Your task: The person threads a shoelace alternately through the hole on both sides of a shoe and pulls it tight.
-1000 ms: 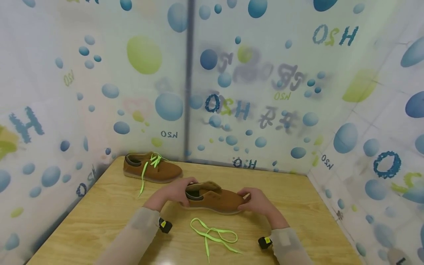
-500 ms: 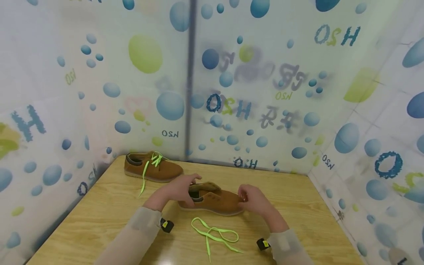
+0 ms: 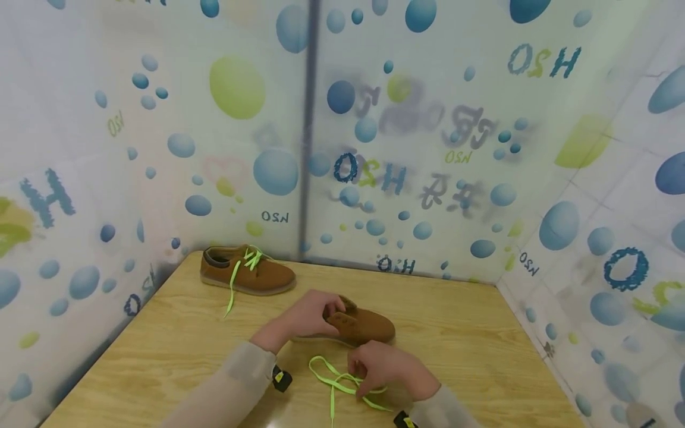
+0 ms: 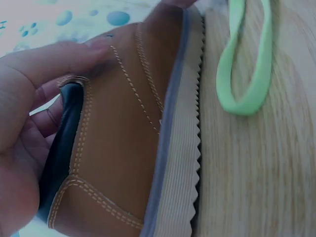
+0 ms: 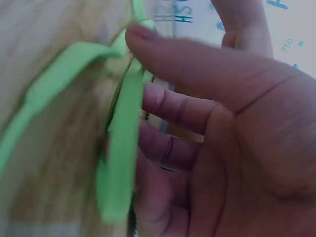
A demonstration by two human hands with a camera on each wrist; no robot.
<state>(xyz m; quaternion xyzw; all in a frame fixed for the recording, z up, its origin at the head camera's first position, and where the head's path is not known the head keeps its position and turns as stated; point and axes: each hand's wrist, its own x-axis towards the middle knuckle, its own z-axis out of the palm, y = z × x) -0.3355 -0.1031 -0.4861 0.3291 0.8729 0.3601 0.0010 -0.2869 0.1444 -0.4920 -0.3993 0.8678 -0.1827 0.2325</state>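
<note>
A brown lace-up shoe [image 3: 374,327] without a lace lies on its sole on the table, toe to the right. My left hand [image 3: 307,315] grips it at the opening; in the left wrist view the thumb lies along the side and the other fingers are behind the dark collar. In front of the shoe lies a loose neon-green shoelace [image 3: 332,401]. My right hand [image 3: 390,365] is down on its right-hand loop with curled fingers. In the right wrist view the thumb tip presses at the lace [image 5: 121,153], somewhat blurred; the index finger is hidden.
A second brown shoe [image 3: 273,276], with a green lace partly threaded and one end trailing, stands at the back left of the wooden table [image 3: 455,321]. Curtains with a bubble print [image 3: 439,232] close in the back and both sides.
My right hand has left the shoe's toe and come down toward me onto the shoelace. My left hand has slid forward from the heel side along the opening.
</note>
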